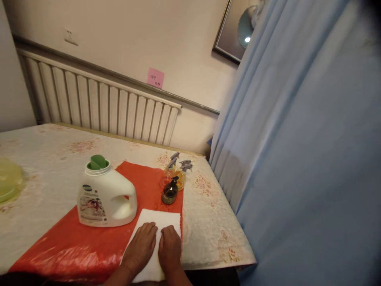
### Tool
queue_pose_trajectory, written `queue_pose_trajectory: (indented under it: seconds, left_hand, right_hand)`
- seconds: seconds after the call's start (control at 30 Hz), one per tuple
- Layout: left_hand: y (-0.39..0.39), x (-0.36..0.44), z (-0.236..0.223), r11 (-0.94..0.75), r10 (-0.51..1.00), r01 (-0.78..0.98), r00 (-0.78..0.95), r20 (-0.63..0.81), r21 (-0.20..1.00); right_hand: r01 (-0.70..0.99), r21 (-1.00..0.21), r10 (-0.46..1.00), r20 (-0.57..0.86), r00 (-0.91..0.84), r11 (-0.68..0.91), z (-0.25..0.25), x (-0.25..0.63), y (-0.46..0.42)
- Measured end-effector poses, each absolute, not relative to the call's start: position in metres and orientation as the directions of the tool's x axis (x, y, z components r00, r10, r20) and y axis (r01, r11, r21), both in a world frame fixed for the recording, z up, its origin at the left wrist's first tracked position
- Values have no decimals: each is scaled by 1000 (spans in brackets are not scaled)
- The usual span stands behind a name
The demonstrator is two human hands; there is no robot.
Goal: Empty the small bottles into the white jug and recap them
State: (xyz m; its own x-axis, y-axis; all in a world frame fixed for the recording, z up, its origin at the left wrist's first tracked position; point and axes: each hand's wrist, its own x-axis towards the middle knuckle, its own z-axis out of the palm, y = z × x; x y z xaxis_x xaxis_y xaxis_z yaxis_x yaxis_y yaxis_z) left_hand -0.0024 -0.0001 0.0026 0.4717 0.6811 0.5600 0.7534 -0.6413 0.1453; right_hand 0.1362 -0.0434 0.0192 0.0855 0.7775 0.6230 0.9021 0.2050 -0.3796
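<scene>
A white cloth (153, 260) lies spread near the front of a red plastic sheet (89, 246). My left hand (142, 243) rests on the cloth's left part, its fingers curled down against the fabric. Close beside it, my right hand (170, 247) is closed on the cloth too, fingers bent under. The fingertips of both hands are mostly hidden. Just beyond the cloth stands a small dark pump bottle (170, 192). To the left is a large white jug (110, 198) with a handle, a label and a green cup (98, 162) in its mouth.
Behind the pump bottle stand clear spray bottles, one pinkish (166, 178) and one yellow (181, 180). A yellow-green translucent object (10, 178) sits at the left edge. The flowered tablecloth (205, 222) ends at right near a blue curtain (285, 159). A radiator (113, 105) runs behind.
</scene>
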Motion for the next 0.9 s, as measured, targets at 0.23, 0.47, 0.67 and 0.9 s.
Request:
queue_pose_trajectory:
  seconds: [0.23, 0.47, 0.67, 0.9]
  left_hand:
    - [0, -3, 1, -644, 681, 752, 480, 553, 139]
    - [-1, -4, 2, -651, 672, 744, 474, 569, 148]
    - [-1, -3, 4, -646, 684, 745, 468, 560, 166]
    - [0, -5, 0, -659, 672, 735, 481, 563, 158]
  right_hand:
    - [903, -374, 761, 643, 88, 211, 23, 135, -45]
    - [904, -369, 760, 644, 83, 214, 22, 135, -45]
    - [908, -368, 769, 634, 85, 202, 20, 135, -45]
    - [914, -357, 783, 617, 73, 196, 18, 135, -45]
